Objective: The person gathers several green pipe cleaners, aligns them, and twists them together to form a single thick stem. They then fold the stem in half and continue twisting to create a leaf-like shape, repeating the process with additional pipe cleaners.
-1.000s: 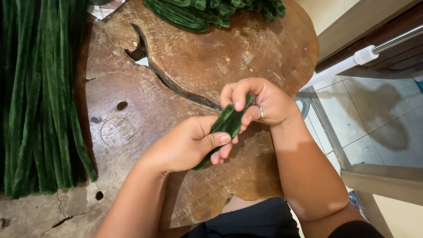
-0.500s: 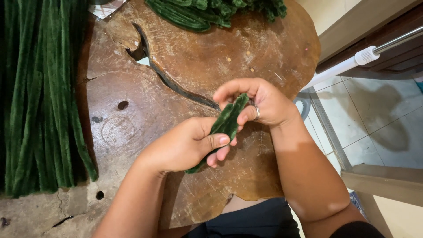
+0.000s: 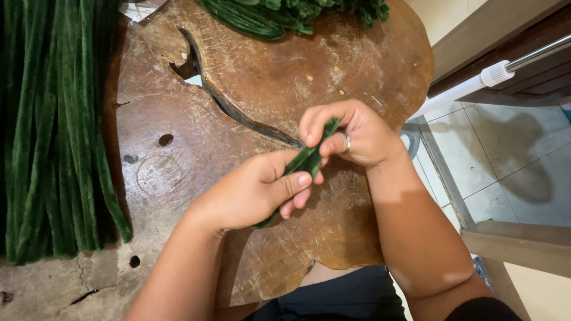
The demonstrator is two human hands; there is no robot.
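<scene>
Pinching a green fuzzy stem [image 3: 306,161] between them, both hands sit over the near-middle of the slab. Left hand [image 3: 250,193]: thumb and forefinger clamped on the stem's lower half, other fingers curled under it; the stem's dark tail pokes out below the palm, just above the wood. Right hand [image 3: 354,134]: fingertips closed on the stem's upper end, thumb pressed vs. forefinger, a plain metal ring [image 3: 347,142] on one finger. Stem runs diagonally, low-left to up-right, looks folded or doubled w/ a soft velvety nap; can't tell how many strands.

Under the hands, wooden slab table [image 3: 178,178]: thick cross-cut of trunk, irregular rounded edge, brown, worn matte, fine scratches and pale crumbs. A long dark crack [image 3: 238,113] snakes from a hooked hole near the far left toward the hands. A few small round knot holes on the left part, plus a faint circular mark. Near-left corner is greyer, rough, chipped.

Left edge: big bundle of long stems [image 3: 53,131], same deep green plush, laid roughly parallel, running near to far, ends ragged at the near side, well apart from the hands.

Far edge: heap of green stems [image 3: 285,12], curved, some bunched and frilly at the right.

Right of the slab: pale tiled floor [image 3: 511,160], smooth w/ grey grout lines, and a white pole [image 3: 470,86] w/ a ribbed collar joining a shiny metal tube, lying slantwise.
</scene>
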